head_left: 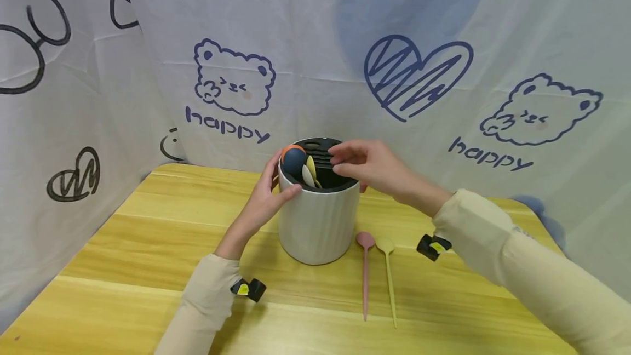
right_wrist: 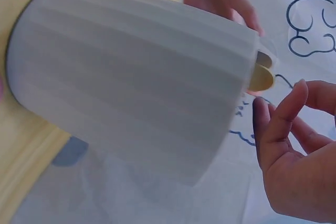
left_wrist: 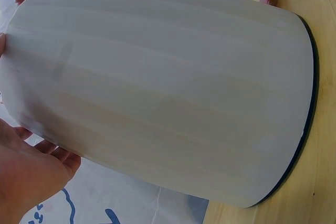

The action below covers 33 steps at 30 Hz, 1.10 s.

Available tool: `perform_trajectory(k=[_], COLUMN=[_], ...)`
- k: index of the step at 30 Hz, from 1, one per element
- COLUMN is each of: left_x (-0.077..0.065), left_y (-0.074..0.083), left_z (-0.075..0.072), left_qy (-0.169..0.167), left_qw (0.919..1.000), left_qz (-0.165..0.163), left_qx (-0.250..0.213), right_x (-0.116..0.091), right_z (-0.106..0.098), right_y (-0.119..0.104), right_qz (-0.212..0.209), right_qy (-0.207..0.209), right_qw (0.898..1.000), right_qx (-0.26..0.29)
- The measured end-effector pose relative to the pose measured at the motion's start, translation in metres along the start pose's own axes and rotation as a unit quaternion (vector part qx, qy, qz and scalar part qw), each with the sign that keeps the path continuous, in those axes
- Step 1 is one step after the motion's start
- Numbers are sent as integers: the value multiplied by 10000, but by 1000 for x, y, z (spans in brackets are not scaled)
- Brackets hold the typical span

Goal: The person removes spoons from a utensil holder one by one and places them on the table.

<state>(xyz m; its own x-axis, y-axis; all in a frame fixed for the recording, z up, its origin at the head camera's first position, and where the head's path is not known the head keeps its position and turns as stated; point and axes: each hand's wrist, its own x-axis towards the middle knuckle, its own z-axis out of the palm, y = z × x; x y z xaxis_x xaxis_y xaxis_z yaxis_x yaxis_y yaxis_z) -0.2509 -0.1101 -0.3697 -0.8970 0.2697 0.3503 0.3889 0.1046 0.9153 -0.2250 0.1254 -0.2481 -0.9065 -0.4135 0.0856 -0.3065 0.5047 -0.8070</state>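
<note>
A white ribbed utensil holder [head_left: 317, 229] with a black slotted insert [head_left: 320, 149] stands upright on the table. My left hand [head_left: 266, 201] grips its left side, thumb at the front rim and fingers around the far side. Inside, on the left, are a dark blue rounded utensil head [head_left: 294, 160] with an orange edge behind it, a yellow spoon head [head_left: 311, 165] and a whitish one [head_left: 308, 177]. Over the right part of the opening is my right hand [head_left: 370, 166]. In the right wrist view its fingers [right_wrist: 283, 116] are loosely bent, with nothing visible between them.
A pink spoon [head_left: 366, 241] and a pale yellow spoon [head_left: 386, 245] lie side by side on the wooden table [head_left: 315, 311], just right of the holder. Behind the table hangs a white cloth [head_left: 315, 92] printed with bears and hearts.
</note>
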Motion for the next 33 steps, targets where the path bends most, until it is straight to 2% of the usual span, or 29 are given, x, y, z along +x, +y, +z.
perform_trajectory(k=[8, 13, 23, 33], left_x=[0, 0, -1, -1], left_y=[2, 3, 2, 2], left_z=[0, -1, -1, 0], left_qy=[1, -23, -50, -77], left_qw=[10000, 10000, 10000, 9999], left_qz=[-34, -59, -14, -92], left_qx=[3, -5, -3, -28], right_x=[8, 15, 26, 27], right_z=[-8, -8, 12, 22], right_y=[-19, -21, -22, -17], right_qz=[194, 227, 415, 420], right_qy=[-10, -95, -570, -522], right_qw=[9991, 9986, 9957, 9945], right_qx=[-366, -471, -598, -805])
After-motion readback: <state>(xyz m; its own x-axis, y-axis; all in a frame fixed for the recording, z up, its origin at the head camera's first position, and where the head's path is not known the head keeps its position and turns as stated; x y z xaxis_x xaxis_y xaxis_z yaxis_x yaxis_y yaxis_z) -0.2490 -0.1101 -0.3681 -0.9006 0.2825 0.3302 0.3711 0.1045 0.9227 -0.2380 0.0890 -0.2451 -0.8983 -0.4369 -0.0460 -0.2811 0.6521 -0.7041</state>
